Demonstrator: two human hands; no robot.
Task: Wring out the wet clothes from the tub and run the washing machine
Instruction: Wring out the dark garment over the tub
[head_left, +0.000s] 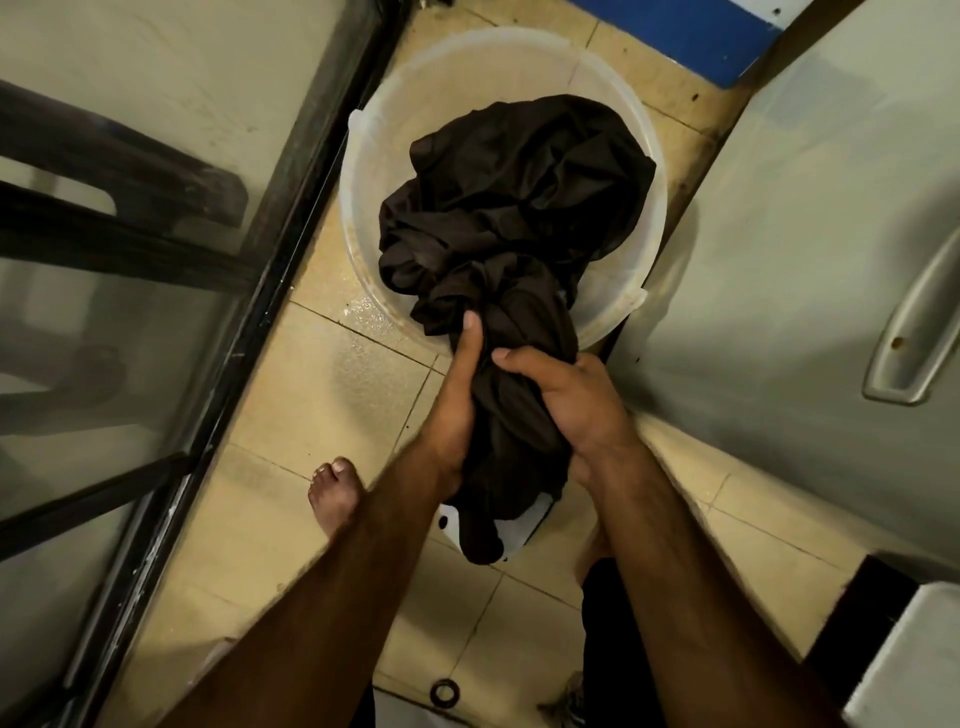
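Left hand (457, 410) and right hand (566, 395) both clamped on dark garment (514, 223), over tub (363, 218) at 12 o'clock.

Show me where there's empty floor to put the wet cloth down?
Bare tiles lie between the door frame, the tub and the bare foot, though wet near the tub. The tub's far half, beyond the dark cloth, is free too. It is crowded between the tub and the white appliance.
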